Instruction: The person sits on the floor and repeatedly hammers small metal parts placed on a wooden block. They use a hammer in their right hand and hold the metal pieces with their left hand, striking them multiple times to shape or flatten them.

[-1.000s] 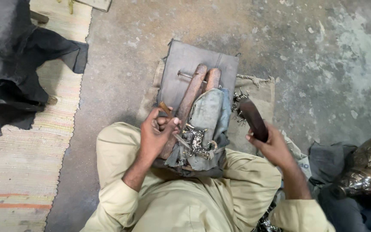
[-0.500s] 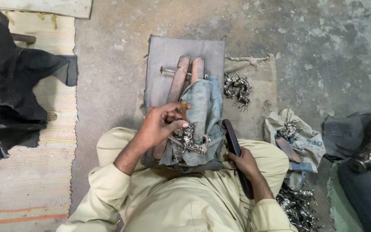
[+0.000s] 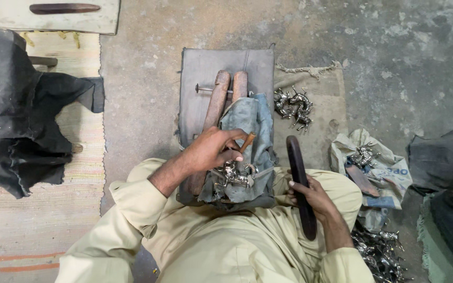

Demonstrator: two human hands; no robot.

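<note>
Seated person working a small shiny metal piece (image 3: 235, 174) over a grey cloth (image 3: 247, 131) on the floor.

The left hand (image 3: 213, 152) is clenched around a wooden-handled tool (image 3: 246, 141), its tip at the metal piece lying on the cloth. Right of the cloth, the right hand (image 3: 310, 196) grasps a dark flat stick (image 3: 299, 178). Beyond the cloth's far right corner lies a heap of similar metal pieces (image 3: 293, 107).

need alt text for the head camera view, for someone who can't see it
Seen from above, a seated person's left hand holds a wooden-handled tool over a small shiny metal piece on a cloth-covered block, while the right hand grips a dark flat stick. More metal pieces lie on the concrete floor.
</note>
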